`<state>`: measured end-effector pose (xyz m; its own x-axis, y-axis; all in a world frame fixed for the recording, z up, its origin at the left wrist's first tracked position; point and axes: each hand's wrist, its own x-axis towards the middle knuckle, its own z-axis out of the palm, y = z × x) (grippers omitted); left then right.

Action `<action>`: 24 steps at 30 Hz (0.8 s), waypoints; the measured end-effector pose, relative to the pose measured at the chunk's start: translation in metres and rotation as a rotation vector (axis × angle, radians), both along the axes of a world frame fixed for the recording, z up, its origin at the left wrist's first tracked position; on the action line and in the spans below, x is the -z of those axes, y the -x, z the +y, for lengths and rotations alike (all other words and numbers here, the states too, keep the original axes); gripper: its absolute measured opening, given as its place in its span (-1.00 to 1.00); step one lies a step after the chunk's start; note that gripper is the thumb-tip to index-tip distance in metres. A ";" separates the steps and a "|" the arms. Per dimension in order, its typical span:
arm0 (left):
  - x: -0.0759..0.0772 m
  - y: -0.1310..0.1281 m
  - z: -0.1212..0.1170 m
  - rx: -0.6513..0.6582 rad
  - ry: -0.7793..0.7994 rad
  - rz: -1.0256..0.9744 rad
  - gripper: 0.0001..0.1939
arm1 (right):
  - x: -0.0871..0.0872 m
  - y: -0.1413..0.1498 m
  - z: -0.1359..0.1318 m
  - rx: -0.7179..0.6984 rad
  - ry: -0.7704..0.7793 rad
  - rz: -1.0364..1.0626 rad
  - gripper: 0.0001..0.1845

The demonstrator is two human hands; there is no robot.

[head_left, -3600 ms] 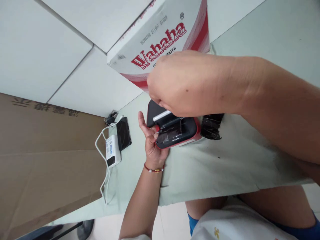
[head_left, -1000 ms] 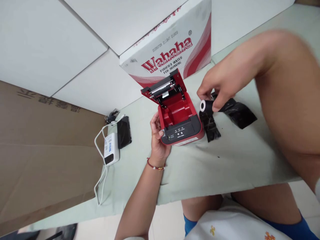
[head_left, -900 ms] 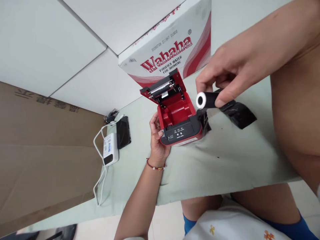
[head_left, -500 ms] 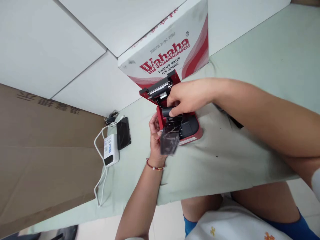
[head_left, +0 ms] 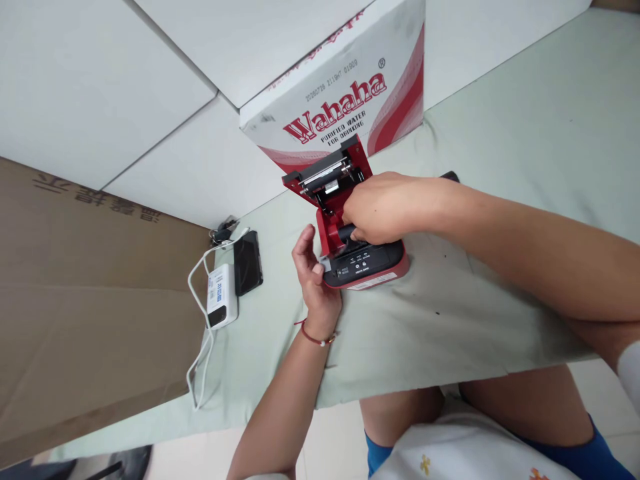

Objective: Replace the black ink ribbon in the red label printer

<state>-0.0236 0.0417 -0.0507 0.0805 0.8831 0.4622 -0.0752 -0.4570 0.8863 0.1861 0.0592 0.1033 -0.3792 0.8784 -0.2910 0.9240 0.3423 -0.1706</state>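
A small red and black printer stands on the pale green table with its lid tipped up and back. My right hand reaches into the open red bay, fingers closed round a black roll that sits mostly inside. My left hand rests against the printer's left side, fingers loosely curled on its edge. A red bead bracelet circles my left wrist.
A white and red Wahaha carton stands just behind the printer. A black phone and a white power bank with a white cable lie to the left. Brown cardboard covers the table's left part. A dark wrapper's tip shows behind my right forearm.
My right hand picked the black roll up from the table at the right, carried it left and lowered it into the open printer. The lid had been opened earlier. My left hand stayed at the printer's side.
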 end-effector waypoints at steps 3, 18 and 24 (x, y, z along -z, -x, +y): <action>-0.003 0.006 -0.007 -0.040 -0.274 0.243 -0.40 | 0.004 0.003 0.001 -0.026 -0.016 -0.018 -0.72; -0.018 0.008 -0.025 -0.126 -0.754 0.648 -0.70 | -0.026 -0.027 -0.002 0.100 -0.658 0.326 -0.42; -0.022 0.004 -0.029 -0.131 -0.803 0.644 -0.71 | -0.021 -0.026 -0.007 0.054 -0.471 0.099 -0.59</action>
<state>-0.0280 0.0132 -0.0285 0.4463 0.3538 0.8220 0.3981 -0.9011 0.1717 0.2118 0.0523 0.1246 -0.3352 0.9252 0.1780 0.9297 0.3555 -0.0966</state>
